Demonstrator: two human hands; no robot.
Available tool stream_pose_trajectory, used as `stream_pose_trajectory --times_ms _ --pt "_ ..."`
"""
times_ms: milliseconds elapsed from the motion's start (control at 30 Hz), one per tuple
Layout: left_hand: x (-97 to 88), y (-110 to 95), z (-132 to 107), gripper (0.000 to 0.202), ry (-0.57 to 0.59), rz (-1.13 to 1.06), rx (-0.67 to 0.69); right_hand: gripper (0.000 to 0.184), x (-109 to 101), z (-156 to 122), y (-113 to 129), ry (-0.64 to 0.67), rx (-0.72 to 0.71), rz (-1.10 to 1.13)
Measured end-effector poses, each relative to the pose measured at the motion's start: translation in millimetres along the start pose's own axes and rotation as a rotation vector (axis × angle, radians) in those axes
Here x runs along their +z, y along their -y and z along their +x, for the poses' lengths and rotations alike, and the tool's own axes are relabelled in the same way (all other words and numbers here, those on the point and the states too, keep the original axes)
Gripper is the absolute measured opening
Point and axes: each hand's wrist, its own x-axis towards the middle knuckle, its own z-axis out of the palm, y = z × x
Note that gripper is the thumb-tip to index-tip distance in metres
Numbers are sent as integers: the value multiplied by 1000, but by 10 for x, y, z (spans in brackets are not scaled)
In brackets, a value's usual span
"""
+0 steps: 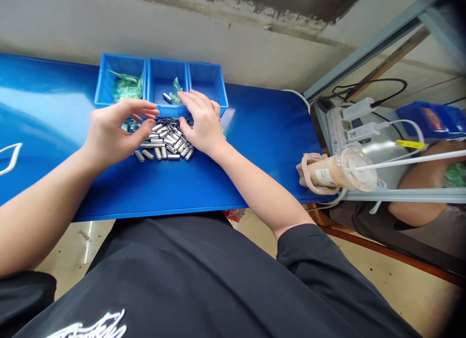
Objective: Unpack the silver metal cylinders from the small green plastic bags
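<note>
A pile of shiny metal cylinders (169,140), with thinner dark pins among them, lies on the blue table before the bins. At its left side is my left hand (118,127), fingers stretched and thumb apart, with nothing visible in it. My right hand (204,120) is at the pile's right edge, its fingers extended over the front rim of the middle blue bin (168,69). Inside that bin, a bit of green plastic film (176,91) stands by the right fingertips; whether they touch it I cannot tell. A metal piece (167,97) lies beside the film.
The left bin (122,61) holds crumpled green plastic bags (128,89); a right bin (207,81) adjoins the middle one. A drink cup (327,172) in a cardboard holder stands at the table's right end. Beyond are a metal frame, cables and another person's arm (418,183).
</note>
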Motion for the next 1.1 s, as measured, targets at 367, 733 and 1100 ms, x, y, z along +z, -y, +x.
stream_pose_trajectory --times_ms 367,733,1100 --pt "-17 -5 -4 25 8 33 8 57 -17 -94 63 8 -48 18" --pt "-25 27 -9 22 1 77 42 38 -42 -273 330 96 -277 -74" --pt "-24 49 -22 23 8 112 44 34 -93 -283 424 268 -376 -93"
